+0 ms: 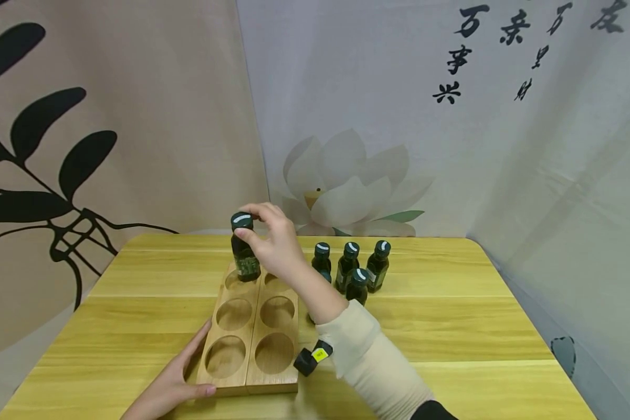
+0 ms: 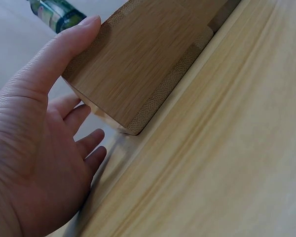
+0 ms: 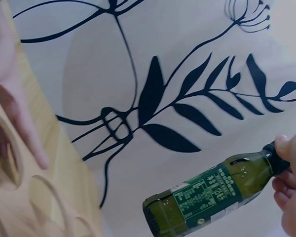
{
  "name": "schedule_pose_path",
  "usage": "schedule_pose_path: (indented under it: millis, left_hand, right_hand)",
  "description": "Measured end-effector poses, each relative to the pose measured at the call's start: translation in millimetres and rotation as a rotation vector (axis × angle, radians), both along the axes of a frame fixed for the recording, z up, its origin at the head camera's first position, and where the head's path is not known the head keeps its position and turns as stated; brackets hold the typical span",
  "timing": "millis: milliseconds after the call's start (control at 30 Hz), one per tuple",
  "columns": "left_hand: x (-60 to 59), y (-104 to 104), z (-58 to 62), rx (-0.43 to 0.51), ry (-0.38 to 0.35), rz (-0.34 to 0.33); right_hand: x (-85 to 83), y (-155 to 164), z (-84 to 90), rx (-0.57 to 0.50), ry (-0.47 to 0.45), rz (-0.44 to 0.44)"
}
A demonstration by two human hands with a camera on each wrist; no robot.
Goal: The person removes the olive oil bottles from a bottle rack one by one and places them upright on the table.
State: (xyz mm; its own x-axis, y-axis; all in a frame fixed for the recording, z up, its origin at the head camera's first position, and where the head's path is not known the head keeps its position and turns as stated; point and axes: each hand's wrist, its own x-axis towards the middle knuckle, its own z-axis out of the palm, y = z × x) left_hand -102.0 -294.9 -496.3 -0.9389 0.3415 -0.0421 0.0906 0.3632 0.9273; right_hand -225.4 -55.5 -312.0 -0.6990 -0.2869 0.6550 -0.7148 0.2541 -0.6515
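My right hand [image 1: 278, 242] pinches the dark cap of a small green glass bottle [image 1: 245, 262] between thumb and fingers. The bottle is held nearly upright over the back-left hole of a wooden rack [image 1: 272, 387]. In the right wrist view, the bottle [image 3: 207, 197] has a green label with white print and appears to hold liquid. At the rack's near-left corner, my left hand [image 1: 170, 379] steadies the wood, thumb on the near face and fingers along the left side. Its thumb [image 2: 79, 39] touches the rack in the left wrist view, the other fingers loosely extended.
Several matching capped bottles [image 1: 378, 268] stand right of the rack, some partly hidden by my right forearm. Two columns of round holes line the rack's top. A small black device with a yellow label [image 1: 313, 356] sits by my right sleeve. A printed cloth [image 1: 189, 116] hangs behind the table.
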Motion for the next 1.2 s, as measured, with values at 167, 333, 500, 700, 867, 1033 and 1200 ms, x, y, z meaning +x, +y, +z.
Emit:
schedule_pose_path:
  millis: [167,333,500,700,867,1033,1200]
  left_hand:
    - [0.4,0.1,-0.9,-0.004,0.019,-0.001]
    - [1.1,0.3,-0.4,-0.02,0.025,0.004]
    - [1.3,0.1,-0.7,-0.023,0.021,0.004]
    - [0.7,-0.2,-0.6,-0.015,0.011,0.004]
    - [0.5,0.6,2.2,-0.005,-0.016,0.007]
    - [0.5,1.3,2.7,-0.017,-0.011,0.009]
    - [-0.1,2.4,1.0,-0.027,-0.022,0.009]
  right_hand:
    - [6.2,13.9,13.2,-0.019,0.011,0.01]
    - [10.6,31.5,22.8,-0.048,0.032,-0.012]
    - [13.6,51.1,28.0,-0.065,0.043,-0.023]
    - [17.0,75.3,34.6,-0.095,0.078,-0.032]
    - [20.1,97.6,40.3,-0.107,0.11,-0.042]
    - [25.2,120.0,43.4,-0.075,0.11,-0.121]
    - [29.8,142.1,45.2,-0.056,0.114,-0.186]
